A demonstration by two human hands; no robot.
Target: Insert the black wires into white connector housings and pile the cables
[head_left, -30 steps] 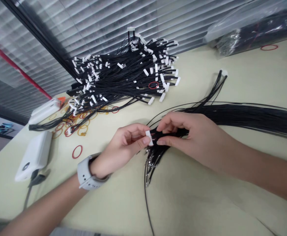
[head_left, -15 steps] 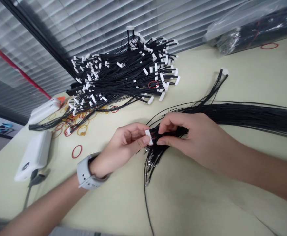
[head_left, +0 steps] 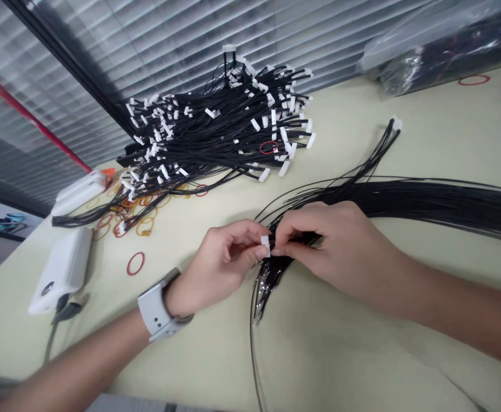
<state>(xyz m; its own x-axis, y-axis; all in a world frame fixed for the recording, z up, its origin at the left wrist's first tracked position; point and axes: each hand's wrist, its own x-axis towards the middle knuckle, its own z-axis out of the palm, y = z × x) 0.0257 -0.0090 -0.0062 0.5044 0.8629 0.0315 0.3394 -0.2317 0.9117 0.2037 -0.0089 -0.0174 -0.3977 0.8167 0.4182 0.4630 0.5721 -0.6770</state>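
Observation:
Between the thumb and fingers of my left hand (head_left: 229, 252) is a small white connector housing (head_left: 265, 246). My right hand (head_left: 331, 234) is closed in a pinch right beside it, at the end of a black wire whose tip is mostly hidden by the fingers. Under both hands lies a thick bundle of loose black wires (head_left: 443, 206), its bare metal terminals (head_left: 263, 289) fanned out below the connector housing. A cluster of black wires ending in another white connector (head_left: 397, 123) rests across the bundle.
A large pile of black wire harnesses (head_left: 220, 126) with white connectors lies at the back. Red and yellow rubber bands (head_left: 135, 264) are scattered at left, near two white devices (head_left: 62, 272). A clear plastic bag (head_left: 443, 51) sits at the back right.
My left hand has moved slightly right and down with the connector housing, which is now turned more upright. My right fingertips have come closer to the housing.

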